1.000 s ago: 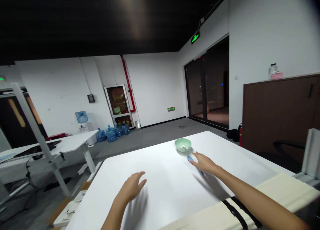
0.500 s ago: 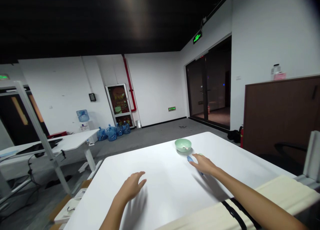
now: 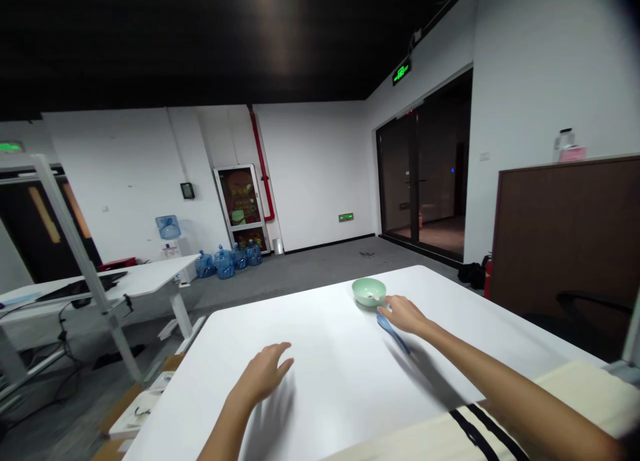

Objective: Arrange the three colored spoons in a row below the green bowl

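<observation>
On our white tabletop (image 3: 320, 321) sits a pale green round bowl (image 3: 369, 292), at 10 o'clock from our half-open right hand (image 3: 404, 316). Just under that hand lies a slender blue plastic utensil (image 3: 393, 334), its long axis running 10 to 4 o'clock; we cannot tell whether it is gripped. Our open left hand (image 3: 263, 374) holds nothing.

Main surface: broad white rectangular tabletop (image 3: 345, 374), smooth and matte
On it, far side: round pale-green ceramic bowl (image 3: 369, 291)
On it, just beside the bowl: slim blue plastic utensil (image 3: 393, 333), lying at a slant
Beyond the table: grey carpeted floor (image 3: 310, 264)
On the floor, against the far wall: cluster of blue plastic water jugs (image 3: 225, 263)
</observation>
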Available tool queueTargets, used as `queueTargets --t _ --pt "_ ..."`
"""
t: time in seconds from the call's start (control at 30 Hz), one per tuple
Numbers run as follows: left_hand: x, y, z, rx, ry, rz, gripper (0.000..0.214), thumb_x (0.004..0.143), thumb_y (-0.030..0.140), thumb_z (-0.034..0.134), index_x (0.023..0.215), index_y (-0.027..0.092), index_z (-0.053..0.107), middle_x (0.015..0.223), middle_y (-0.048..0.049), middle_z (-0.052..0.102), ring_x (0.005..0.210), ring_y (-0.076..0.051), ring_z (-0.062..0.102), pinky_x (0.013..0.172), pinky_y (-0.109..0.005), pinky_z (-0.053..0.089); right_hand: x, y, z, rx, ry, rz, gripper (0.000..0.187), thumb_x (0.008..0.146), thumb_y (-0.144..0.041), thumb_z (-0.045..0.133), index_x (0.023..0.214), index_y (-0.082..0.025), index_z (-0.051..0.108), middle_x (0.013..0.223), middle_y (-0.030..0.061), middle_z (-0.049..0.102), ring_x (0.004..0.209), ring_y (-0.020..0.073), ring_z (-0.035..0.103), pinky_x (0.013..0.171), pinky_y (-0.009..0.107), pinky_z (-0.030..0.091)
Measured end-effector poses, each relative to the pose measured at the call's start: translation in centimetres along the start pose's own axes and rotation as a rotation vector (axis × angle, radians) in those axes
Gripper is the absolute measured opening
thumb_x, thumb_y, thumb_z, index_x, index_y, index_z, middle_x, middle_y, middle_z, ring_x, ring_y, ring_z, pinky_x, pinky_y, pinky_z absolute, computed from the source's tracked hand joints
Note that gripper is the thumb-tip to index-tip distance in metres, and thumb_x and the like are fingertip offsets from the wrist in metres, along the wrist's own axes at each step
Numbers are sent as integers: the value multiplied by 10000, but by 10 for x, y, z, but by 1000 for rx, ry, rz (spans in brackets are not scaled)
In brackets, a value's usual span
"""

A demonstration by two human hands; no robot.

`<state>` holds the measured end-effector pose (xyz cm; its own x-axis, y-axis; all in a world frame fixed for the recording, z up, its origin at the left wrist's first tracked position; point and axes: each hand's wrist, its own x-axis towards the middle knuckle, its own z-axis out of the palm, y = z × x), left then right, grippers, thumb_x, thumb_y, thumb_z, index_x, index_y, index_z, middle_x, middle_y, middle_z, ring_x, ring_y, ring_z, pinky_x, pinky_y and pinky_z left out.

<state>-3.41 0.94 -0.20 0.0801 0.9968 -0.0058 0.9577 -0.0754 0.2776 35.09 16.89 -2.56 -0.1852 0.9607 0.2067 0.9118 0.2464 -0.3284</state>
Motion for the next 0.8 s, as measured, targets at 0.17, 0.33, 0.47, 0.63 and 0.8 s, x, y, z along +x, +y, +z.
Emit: queueTargets --t 0.17,0.33,0.47,0.63,0.8 --pt "0 -1 0 -14 8 9 533 935 508 399 1387 251 515 1409 -65 573 1306 -274 503 1056 -405 406 53 -6 -6 -66 24 65 361 874 -404 514 1032 -154 721 1088 156 712 1055 267 640 791 272 412" --pt "1 -3 2 -20 3 7 535 936 496 402 1395 242 510 1421 -63 563 1308 -269 500 1071 -404 394 98 -9 8 -100 -38 180 295 827 -328 549 956 -141 738 1037 173 717 966 258 679 734 272 431" --pt "0 -3 2 -25 10 6 528 935 498 407 1389 252 517 1412 -56 572 1299 -272 508 1070 -401 395 121 -6 24 -110 -83 249 286 786 -293 579 966 -125 725 1046 178 714 947 269 688 683 267 440" --pt "1 -1 -1 -28 16 5 511 936 482 414 1381 259 525 1406 -54 579 1287 -265 521 1076 -389 390 141 6 45 -115 -151 279 254 718 -258 633 921 -134 722 960 160 725 913 279 694 678 280 459" --pt "3 -2 -2 -28 17 -3 501 936 474 420 1376 262 530 1414 -55 572 1291 -267 520 1082 -395 385 150 16 64 -109 -162 273 392 687 -258 660 1054 -126 701 1082 186 705 993 320 674 723 317 485"
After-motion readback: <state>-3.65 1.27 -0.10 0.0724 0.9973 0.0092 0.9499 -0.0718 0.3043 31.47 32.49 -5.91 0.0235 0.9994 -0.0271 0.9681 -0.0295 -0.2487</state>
